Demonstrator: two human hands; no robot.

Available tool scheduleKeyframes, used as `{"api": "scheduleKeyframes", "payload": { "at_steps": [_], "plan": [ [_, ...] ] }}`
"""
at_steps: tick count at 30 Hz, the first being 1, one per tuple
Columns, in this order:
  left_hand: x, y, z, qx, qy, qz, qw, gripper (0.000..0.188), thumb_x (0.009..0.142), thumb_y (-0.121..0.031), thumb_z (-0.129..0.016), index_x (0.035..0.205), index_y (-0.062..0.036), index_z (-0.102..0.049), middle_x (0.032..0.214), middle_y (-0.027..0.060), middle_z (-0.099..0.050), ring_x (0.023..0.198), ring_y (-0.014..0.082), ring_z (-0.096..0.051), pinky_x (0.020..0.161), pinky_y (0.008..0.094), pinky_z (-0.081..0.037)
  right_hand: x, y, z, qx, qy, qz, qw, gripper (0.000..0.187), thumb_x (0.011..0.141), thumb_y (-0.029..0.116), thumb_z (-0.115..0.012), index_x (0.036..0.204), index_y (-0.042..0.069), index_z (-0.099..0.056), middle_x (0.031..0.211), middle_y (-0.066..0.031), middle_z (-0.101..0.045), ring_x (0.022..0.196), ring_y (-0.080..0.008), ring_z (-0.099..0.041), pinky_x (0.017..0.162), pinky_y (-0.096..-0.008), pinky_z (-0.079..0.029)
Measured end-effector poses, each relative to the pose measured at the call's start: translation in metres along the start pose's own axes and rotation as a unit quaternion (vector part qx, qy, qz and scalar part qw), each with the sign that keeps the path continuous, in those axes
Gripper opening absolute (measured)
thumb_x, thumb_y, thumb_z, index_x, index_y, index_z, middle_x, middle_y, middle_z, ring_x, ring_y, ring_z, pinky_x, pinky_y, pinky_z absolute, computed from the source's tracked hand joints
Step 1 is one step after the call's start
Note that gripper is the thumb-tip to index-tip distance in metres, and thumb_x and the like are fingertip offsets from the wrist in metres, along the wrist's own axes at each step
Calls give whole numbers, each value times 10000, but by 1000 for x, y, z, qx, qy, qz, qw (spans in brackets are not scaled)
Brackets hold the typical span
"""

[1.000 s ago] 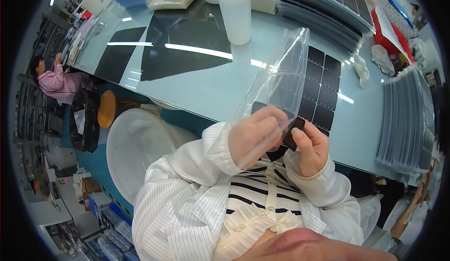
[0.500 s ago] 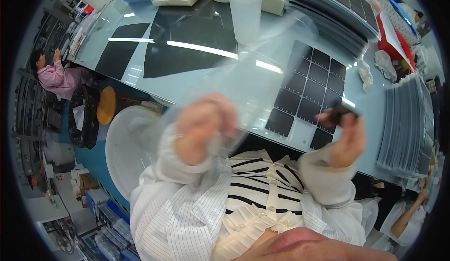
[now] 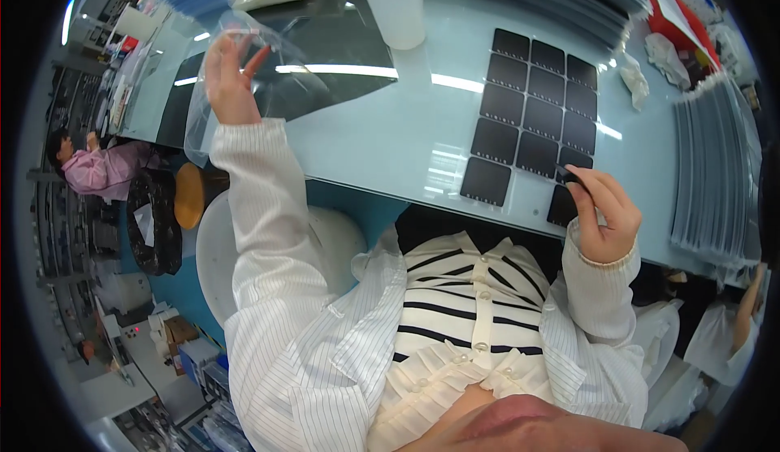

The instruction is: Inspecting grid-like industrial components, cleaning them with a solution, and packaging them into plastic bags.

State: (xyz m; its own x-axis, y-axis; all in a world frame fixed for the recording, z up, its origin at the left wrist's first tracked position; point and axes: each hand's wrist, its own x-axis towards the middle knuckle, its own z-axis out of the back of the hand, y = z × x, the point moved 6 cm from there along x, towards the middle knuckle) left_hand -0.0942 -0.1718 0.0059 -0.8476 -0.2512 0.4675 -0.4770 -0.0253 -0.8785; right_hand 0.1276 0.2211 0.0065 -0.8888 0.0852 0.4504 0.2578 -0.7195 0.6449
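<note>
My left hand is stretched out over the far left of the table, its fingers curled around a thin clear plastic film. The film hangs about the hand and wrist, partly blurred. My right hand pinches a small dark piece between thumb and fingertips, its kind hard to make out. Below these fingers lies a grid of black, rounded square pieces, each with a row of small light marks along one edge. One black square at the near end is partly covered by my right hand.
Dark flat sheets lie at the left of the glass-topped table. A translucent bottle stands behind. Stacked sheets rise at the right, near crumpled white tissue. A white bin stands below the front edge.
My left hand has swung from in front of my chest to the far left, taking the clear film along. My right hand has lowered slightly beside the grid, still pinching the dark piece.
</note>
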Motion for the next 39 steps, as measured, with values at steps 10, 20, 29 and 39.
{"api": "scheduleKeyframes", "payload": {
  "at_steps": [10, 20, 29, 39],
  "plan": [
    [-49, 73, -15, -232, 206, 452, 836, 615, 955, -483, -361, 1236, 54, -464, 1188, 207, -552, 1046, 297, -583, 810, 352, -529, -26, 17, -35, -101, 55, 173, 978, 262, 642, -55, -656, 904, -40, -664, 907, -173, -643, 789, -290, -654, 679, -330, -552],
    [-107, -16, -82, 43, 485, 261, 833, 425, 976, -339, -386, 1080, 13, -599, 970, 129, -644, 877, 212, -629, 698, 292, -518, -29, 1, -42, -160, 59, 148, 974, 253, 678, -28, -675, 931, -29, -663, 956, -161, -650, 906, -309, -645, 786, -356, -544],
    [-85, 0, -196, 121, 558, 110, 813, 319, 946, -293, -487, 1013, -30, -653, 895, 71, -659, 829, 175, -623, 696, 286, -494, -29, 5, -47, -137, 49, 156, 977, 303, 677, 34, -723, 970, -4, -657, 997, -147, -644, 930, -299, -639, 791, -354, -541],
    [-78, 52, -239, 178, 405, -172, 880, 187, 833, -201, -622, 837, -21, -673, 787, 125, -656, 699, 247, -624, 655, 334, -487, -31, 14, -50, -141, 77, 158, 974, 278, 716, 67, -701, 982, -1, -660, 1041, -145, -640, 983, -306, -622, 825, -372, -513]
  ]
}}
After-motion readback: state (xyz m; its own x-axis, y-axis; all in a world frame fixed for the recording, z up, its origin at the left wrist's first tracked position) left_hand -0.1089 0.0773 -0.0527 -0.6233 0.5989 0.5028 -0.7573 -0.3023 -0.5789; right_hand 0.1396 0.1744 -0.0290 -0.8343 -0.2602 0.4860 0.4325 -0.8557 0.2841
